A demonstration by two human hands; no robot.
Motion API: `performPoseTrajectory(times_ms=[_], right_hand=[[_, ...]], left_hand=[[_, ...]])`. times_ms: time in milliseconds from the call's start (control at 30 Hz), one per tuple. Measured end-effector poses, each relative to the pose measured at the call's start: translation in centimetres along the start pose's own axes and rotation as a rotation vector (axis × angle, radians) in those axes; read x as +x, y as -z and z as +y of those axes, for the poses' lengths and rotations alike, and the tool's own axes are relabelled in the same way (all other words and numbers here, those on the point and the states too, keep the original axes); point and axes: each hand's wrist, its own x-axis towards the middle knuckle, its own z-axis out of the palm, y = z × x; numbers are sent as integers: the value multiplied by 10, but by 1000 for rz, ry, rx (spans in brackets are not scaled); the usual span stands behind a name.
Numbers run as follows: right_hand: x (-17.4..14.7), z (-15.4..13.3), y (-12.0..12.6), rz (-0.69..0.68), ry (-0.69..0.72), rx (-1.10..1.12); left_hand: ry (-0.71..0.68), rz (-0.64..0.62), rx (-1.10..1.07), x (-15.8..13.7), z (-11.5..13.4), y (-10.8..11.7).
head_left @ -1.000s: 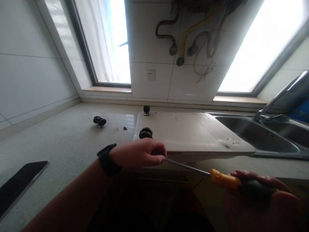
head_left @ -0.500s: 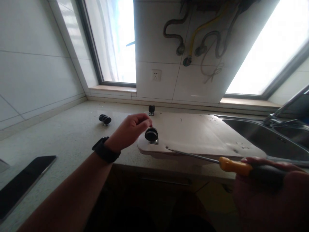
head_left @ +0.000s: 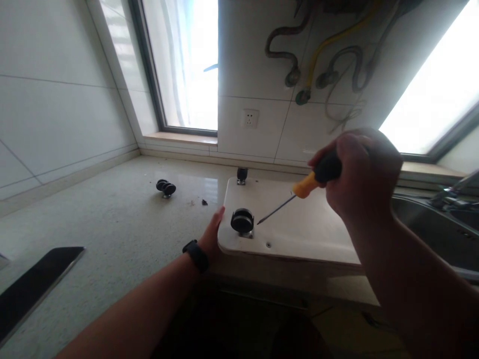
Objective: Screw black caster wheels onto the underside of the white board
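Gripping screwdriver in closed right hand, tip beside caster; left hand pressed flat against board edge.

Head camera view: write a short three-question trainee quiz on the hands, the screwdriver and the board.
1. True or false: the right hand holds the screwdriver.
2. What does the left hand touch? A) the loose wheel on the counter B) the left edge of the board C) the sink
3. Fill in: the screwdriver tip points toward the ____ at the board's near left corner.

Key: 1 true; 2 B; 3 wheel.
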Motion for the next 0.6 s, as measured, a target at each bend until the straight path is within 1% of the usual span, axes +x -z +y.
performPoseTrajectory(times_ms=[33, 100, 200, 267, 333, 433, 533, 600], right_hand=[[9, 2, -10, 26, 13, 32], [22, 8, -27, 4, 30, 60], [33, 20, -44, -118, 26, 76], [35, 29, -48, -197, 61, 79], [34, 37, -49, -232, 89, 84], [32, 48, -47, -181, 82, 132], [33, 55, -46, -126, 84, 204], [34, 57, -45, -97, 83, 237]], left_hand=[[73, -41, -52, 0, 0, 0], [149, -60, -106, 1, 1, 1], [152, -67, -115, 2, 4, 0], [131, -68, -97, 2, 6, -1], [131, -62, -70, 2, 7, -2], [148, -65, -47, 3, 8, -2], [132, -65, -40, 5, 7, 0], [115, -39, -36, 7, 6, 0]])
